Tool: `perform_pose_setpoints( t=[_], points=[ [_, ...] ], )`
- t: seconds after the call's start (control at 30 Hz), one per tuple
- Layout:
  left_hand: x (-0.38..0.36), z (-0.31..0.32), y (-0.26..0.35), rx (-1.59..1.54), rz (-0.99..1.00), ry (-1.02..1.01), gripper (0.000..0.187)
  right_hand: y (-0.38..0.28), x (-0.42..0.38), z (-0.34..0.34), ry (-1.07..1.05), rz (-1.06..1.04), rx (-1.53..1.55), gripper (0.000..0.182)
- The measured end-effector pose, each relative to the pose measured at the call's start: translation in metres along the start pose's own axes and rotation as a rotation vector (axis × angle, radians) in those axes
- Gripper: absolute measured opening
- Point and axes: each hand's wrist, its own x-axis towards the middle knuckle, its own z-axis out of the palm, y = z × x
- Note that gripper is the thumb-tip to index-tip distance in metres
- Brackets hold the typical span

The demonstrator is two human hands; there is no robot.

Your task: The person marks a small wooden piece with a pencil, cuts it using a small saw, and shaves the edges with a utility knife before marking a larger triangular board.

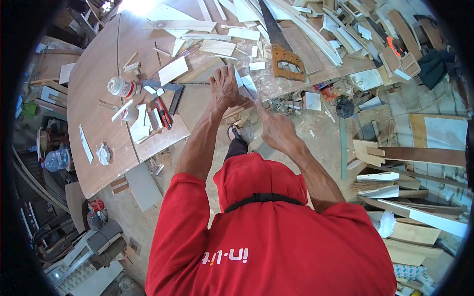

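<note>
My left hand (224, 90) is at the table's near edge, its fingers bent and pressed down on a thin white-faced wood strip (238, 77). The fingertips hide part of that strip. To its right, my right hand (278, 129) is closed, with the index finger stretched forward to the tip of a small pale piece (249, 85). Whatever lies under the right palm is hidden. A black try square (177, 96) lies left of my left hand. Beyond my right hand, a handsaw (288, 63) with a wooden handle rests on the table.
The brown table (101, 163) carries a white jar (121, 87), a red-and-black utility knife (164, 113), a crumpled white wad (103, 154) and many offcuts. Stacked boards (419, 155) stand on the right. Scraps litter the floor under the table edge. A plastic bottle (56, 160) is at far left.
</note>
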Motion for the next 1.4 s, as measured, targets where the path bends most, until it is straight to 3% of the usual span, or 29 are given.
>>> perform_pose_setpoints(
  t=[0.07,0.3,0.37,0.5,0.57,0.73,0.9,0.97,1.03,1.07,1.13,1.23,1.4],
  points=[
    [0.0,-0.004,0.002,-0.022,-0.016,-0.097,0.11,-0.003,-0.003,-0.003,-0.069,0.066,0.0,0.078],
    [-0.003,0.0,0.001,-0.017,-0.02,-0.098,0.112,-0.002,-0.008,-0.006,-0.106,0.047,-0.011,0.068],
    [-0.003,0.001,0.003,0.023,-0.013,-0.034,0.112,0.002,0.004,0.002,-0.003,0.013,0.024,0.076],
    [-0.005,-0.002,0.005,0.005,-0.016,-0.045,0.111,0.0,0.008,0.001,-0.001,0.008,-0.019,0.075],
    [-0.008,0.001,0.006,0.022,0.023,0.107,0.101,-0.001,-0.004,-0.007,-0.034,-0.004,-0.025,0.074],
    [-0.007,-0.005,0.008,0.002,-0.009,0.0,0.104,0.003,0.021,0.01,0.018,-0.016,0.013,0.075],
    [-0.004,-0.004,0.001,0.01,0.001,0.033,0.099,-0.003,-0.031,-0.034,-0.091,0.037,-0.007,0.075],
    [-0.003,-0.006,0.0,-0.032,-0.062,-0.093,0.104,0.001,-0.056,-0.047,-0.148,0.062,0.007,0.073],
    [0.002,0.005,-0.008,-0.021,-0.059,-0.101,0.106,0.012,-0.071,-0.045,0.054,0.294,0.319,0.051],
    [0.004,0.011,-0.013,-0.009,-0.055,-0.11,0.107,0.02,-0.068,-0.036,0.056,0.305,0.323,0.051],
    [0.004,0.013,-0.019,-0.035,-0.019,-0.101,0.109,0.045,-0.05,-0.008,0.227,0.311,0.475,0.028],
    [0.002,0.012,-0.022,-0.086,0.019,-0.095,0.114,0.049,-0.003,0.022,0.379,0.394,0.558,0.02],
    [0.004,0.004,-0.024,-0.17,0.065,-0.109,0.119,0.038,0.067,0.051,0.436,0.439,0.465,0.023]
  ],
)
